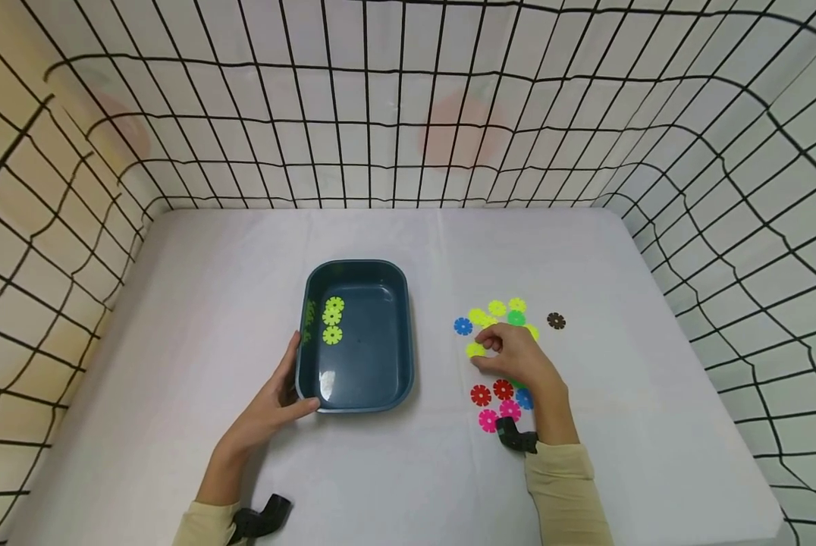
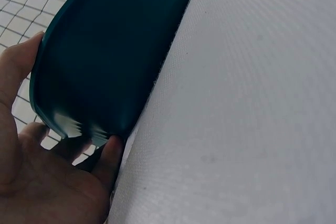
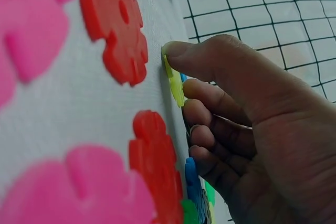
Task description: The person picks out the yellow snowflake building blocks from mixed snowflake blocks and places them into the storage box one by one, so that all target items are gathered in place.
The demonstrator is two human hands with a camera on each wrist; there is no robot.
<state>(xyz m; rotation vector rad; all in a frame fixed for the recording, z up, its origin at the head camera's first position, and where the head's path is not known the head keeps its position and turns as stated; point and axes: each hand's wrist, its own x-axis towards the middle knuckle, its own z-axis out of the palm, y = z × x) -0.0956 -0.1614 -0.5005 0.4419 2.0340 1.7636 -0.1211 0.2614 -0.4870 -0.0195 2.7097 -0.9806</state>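
A dark teal plastic tray (image 1: 370, 364) lies on the white-covered table, with several yellow notched discs (image 1: 332, 334) inside at its left. My left hand (image 1: 271, 409) grips its near left corner, thumb on the rim and fingers along the outer side; the left wrist view shows this hand (image 2: 58, 177) against the tray wall (image 2: 110, 51). To the right of the tray, my right hand (image 1: 517, 356) pinches a yellow disc (image 1: 475, 349) by its edges at table level. In the right wrist view the thumb tip touches that yellow disc (image 3: 175, 82), the fingertips close by its other side.
Around my right hand lie more discs: a blue disc (image 1: 462, 326), a green disc (image 1: 516, 318), several yellow ones, red discs (image 1: 480, 395) and pink discs (image 1: 488, 421). A dark brown disc (image 1: 556, 321) lies farther right. Black wire mesh (image 1: 381, 121) borders the table's back and sides.
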